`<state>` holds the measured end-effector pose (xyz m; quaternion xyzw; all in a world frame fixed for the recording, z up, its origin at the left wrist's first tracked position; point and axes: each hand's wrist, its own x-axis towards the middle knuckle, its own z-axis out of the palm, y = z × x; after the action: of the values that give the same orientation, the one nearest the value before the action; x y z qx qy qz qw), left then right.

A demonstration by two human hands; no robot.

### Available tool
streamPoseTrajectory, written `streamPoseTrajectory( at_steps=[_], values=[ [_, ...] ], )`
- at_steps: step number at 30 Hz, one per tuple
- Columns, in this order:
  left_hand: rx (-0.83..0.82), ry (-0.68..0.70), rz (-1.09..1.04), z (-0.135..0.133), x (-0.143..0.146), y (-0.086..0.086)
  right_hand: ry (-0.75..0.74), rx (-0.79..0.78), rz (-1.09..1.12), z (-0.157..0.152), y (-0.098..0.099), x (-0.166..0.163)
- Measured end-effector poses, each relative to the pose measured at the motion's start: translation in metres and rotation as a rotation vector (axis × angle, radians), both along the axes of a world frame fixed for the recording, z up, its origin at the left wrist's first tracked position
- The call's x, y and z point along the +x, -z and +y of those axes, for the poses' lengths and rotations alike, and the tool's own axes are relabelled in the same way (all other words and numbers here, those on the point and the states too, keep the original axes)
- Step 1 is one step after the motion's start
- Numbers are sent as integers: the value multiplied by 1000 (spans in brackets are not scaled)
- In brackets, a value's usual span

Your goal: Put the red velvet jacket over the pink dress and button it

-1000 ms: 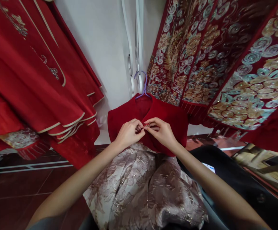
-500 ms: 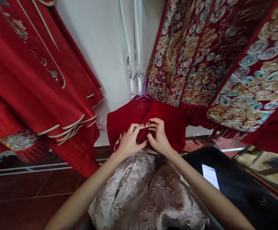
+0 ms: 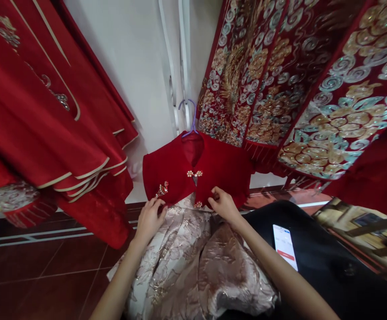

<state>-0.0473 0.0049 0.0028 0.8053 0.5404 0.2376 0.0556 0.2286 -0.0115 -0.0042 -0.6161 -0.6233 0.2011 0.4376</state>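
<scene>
Two bare hands rested at the near hem of a short, dark-red, velvety jacket [image 3: 227,160], one toward each side, perhaps to keep the cloth flat and squared. The left hand [image 3: 150,218] lay at the left part of the hem with fingers loosely curled and thumb a little apart; whether it had hold of any cloth, I could not tell. The right hand [image 3: 225,204] was bent, thumb and forefinger close together against the right front panel; whether they gripped a fold was also unclear.

The jacket hung in the middle of the scene from a thin purple hanger [image 3: 194,115], whose hook stood at the lower ends of slender white curved bars [image 3: 183,53]. That support presumably kept the shoulders spread and the neck facing the person. Just below the collar, a pearly gold-and-red clasp [image 3: 190,174] spanned the front edges, seemingly drawing them together there; below it they parted in a narrow gap. A smaller beaded ornament [image 3: 198,205] sat at the hem beside this gap, and a beaded red-and-gold ornament [image 3: 162,190] lay on the left panel, just beyond the left hand's fingers.

Shiny pale-pink brocade cloth [image 3: 176,240] spread on the near side, showing through the gap. A lit white smartphone [image 3: 285,246] lay right of the right forearm on a black surface [image 3: 320,249], probably put there to stay readable.
</scene>
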Motion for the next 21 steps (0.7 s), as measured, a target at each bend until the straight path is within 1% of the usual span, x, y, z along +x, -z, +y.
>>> streamPoseTrajectory(
  at_steps=[3, 5, 7, 9, 10, 12, 14, 16, 18, 19, 21],
  values=[
    [-79, -3, -103, 6, -7, -1, -84, -31, 245, 3, -1, -3],
    [-136, -21, -208, 5, -6, -7, -119, -37, 331, 3, -3, -4],
    [-144, -2, -288, -1, 1, -15, -106, -52, 367, 1, -7, -4],
    [-128, 71, -338, -12, 13, -22, -120, -85, 411, -5, -15, -5],
    [-126, 120, -344, -18, 20, -25, -151, -109, 428, -9, -21, -6],
    [-149, 218, -306, -32, 36, -24, -267, -141, 437, -19, -32, -8],
    [-198, 306, -223, -44, 51, -17, -386, -101, 366, -30, -41, -12],
    [-222, 325, -143, -52, 61, -7, -438, -13, 190, -37, -46, -15],
    [-212, 295, -94, -56, 67, 2, -399, 58, 2, -40, -48, -17],
    [-201, 276, -83, -56, 68, 5, -361, 82, -56, -40, -49, -17],
    [-185, 257, -61, -56, 69, 7, -293, 156, -73, -39, -53, -14]
  ],
)
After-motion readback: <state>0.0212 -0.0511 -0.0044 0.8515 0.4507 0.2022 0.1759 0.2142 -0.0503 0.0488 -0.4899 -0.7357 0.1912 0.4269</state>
